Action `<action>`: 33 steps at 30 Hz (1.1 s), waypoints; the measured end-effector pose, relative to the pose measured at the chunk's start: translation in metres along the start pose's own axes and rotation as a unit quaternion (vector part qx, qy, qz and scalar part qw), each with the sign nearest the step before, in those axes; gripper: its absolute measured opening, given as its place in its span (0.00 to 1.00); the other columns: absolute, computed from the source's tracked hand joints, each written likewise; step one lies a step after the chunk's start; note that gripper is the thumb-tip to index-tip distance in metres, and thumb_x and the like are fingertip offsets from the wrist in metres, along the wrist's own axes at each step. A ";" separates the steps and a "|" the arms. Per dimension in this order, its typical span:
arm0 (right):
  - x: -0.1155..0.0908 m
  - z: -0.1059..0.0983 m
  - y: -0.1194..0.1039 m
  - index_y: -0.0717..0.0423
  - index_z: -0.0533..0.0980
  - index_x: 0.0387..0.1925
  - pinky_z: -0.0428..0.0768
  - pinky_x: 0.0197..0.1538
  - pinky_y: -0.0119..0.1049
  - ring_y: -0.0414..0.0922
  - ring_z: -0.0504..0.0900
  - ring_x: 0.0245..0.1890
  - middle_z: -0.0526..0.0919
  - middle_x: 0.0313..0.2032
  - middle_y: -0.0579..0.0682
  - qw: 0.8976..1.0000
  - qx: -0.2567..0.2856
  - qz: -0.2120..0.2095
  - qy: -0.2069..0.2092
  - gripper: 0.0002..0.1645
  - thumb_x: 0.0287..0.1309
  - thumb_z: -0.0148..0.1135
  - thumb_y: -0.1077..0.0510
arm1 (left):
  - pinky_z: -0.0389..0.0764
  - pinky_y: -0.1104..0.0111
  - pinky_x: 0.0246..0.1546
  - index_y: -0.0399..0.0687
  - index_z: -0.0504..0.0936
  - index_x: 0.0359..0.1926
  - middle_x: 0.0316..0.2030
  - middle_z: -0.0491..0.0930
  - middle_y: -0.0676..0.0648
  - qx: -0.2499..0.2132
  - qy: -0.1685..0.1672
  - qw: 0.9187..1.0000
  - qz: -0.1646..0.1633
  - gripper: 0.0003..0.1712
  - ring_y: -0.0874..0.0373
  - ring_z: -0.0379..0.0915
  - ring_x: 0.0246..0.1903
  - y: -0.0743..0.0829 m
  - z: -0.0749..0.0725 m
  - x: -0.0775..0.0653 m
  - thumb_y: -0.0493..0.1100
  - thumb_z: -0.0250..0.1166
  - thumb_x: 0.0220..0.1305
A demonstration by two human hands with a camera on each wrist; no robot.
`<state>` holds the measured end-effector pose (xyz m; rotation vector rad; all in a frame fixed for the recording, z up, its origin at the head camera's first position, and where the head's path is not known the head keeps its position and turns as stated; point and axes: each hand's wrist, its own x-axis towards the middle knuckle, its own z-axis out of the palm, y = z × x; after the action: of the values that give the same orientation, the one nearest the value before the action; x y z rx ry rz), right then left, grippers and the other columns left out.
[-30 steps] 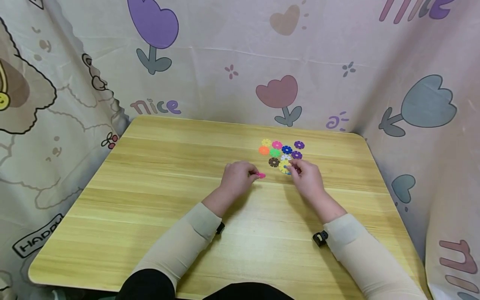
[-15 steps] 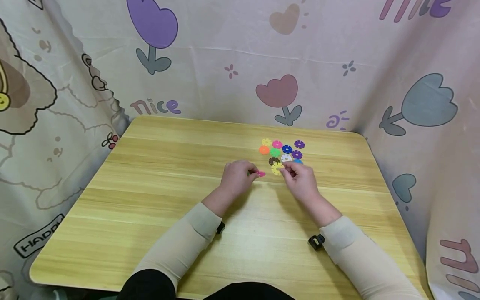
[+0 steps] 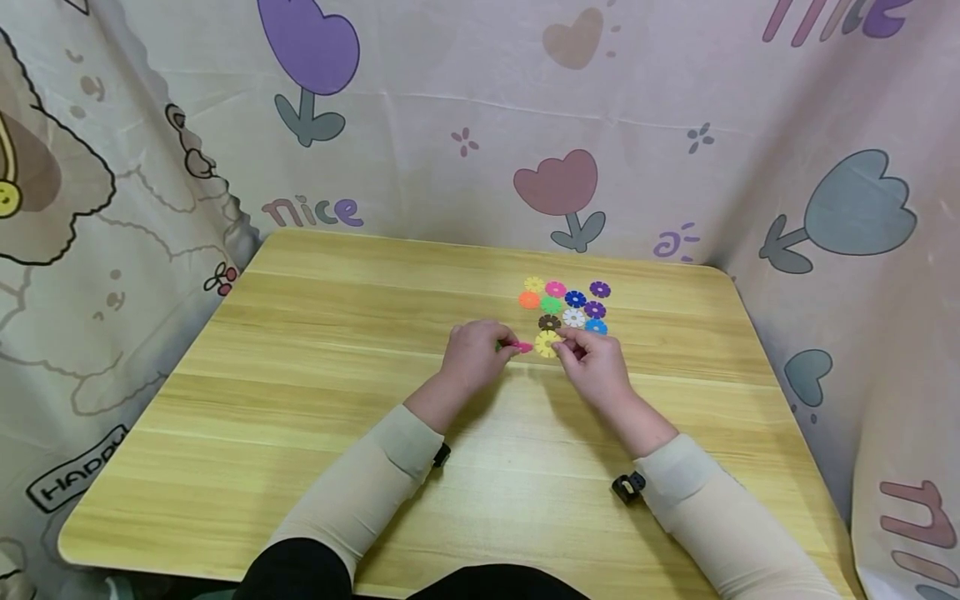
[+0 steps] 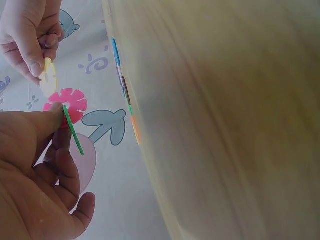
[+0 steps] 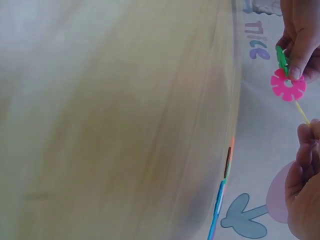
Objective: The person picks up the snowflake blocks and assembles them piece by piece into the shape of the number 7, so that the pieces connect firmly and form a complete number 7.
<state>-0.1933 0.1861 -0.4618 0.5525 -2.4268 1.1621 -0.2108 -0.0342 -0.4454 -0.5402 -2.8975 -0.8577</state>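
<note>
So in the head view the left hand (image 3: 477, 354) has a pink disc (image 3: 523, 347) pinched between thumb and fingers, and the right hand (image 3: 596, 367) is clamped on the edge of a yellow disc (image 3: 547, 343) right beside it, a bunch of loose discs (image 3: 551, 305) lying flat on the wooden table (image 3: 337, 350) just beyond. Left wrist cam: there's a green disc (image 4: 73, 130) too, edge-on, crossing the pink one in that same left pinch, all of it up off the table. Right wrist cam shows the yellow edge-on near the pink's rim, and honestly can't tell if they're touching.
</note>
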 end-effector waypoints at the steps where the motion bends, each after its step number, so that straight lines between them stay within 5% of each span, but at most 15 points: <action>1: 0.000 0.000 -0.001 0.70 0.86 0.46 0.79 0.28 0.28 0.42 0.79 0.24 0.86 0.27 0.53 1.000 0.002 0.002 -0.002 0.12 0.61 0.73 0.72 | 0.72 0.55 0.52 0.55 0.93 0.39 0.38 0.88 0.57 0.001 0.000 1.000 0.001 0.04 0.57 0.82 0.41 0.000 0.000 0.000 0.48 0.74 0.70; 26: 0.000 0.002 -0.005 0.70 0.86 0.48 0.78 0.28 0.27 0.44 0.78 0.25 0.85 0.27 0.53 0.994 0.057 0.086 -0.019 0.11 0.65 0.70 0.70 | 0.76 0.51 0.58 0.53 0.93 0.40 0.40 0.89 0.54 -0.016 0.014 0.999 0.039 0.05 0.54 0.85 0.44 0.000 -0.002 0.000 0.47 0.74 0.69; 33: 0.000 0.003 -0.007 0.69 0.86 0.48 0.79 0.29 0.27 0.43 0.79 0.25 0.86 0.28 0.54 0.989 0.079 0.121 -0.019 0.11 0.66 0.70 0.69 | 0.80 0.57 0.52 0.50 0.93 0.41 0.39 0.88 0.53 -0.026 0.019 0.998 0.054 0.05 0.54 0.84 0.42 0.000 -0.002 0.001 0.45 0.75 0.69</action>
<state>-0.1902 0.1800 -0.4586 0.3328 -2.5006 1.4660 -0.2121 -0.0347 -0.4438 -0.6696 -2.7899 -0.9190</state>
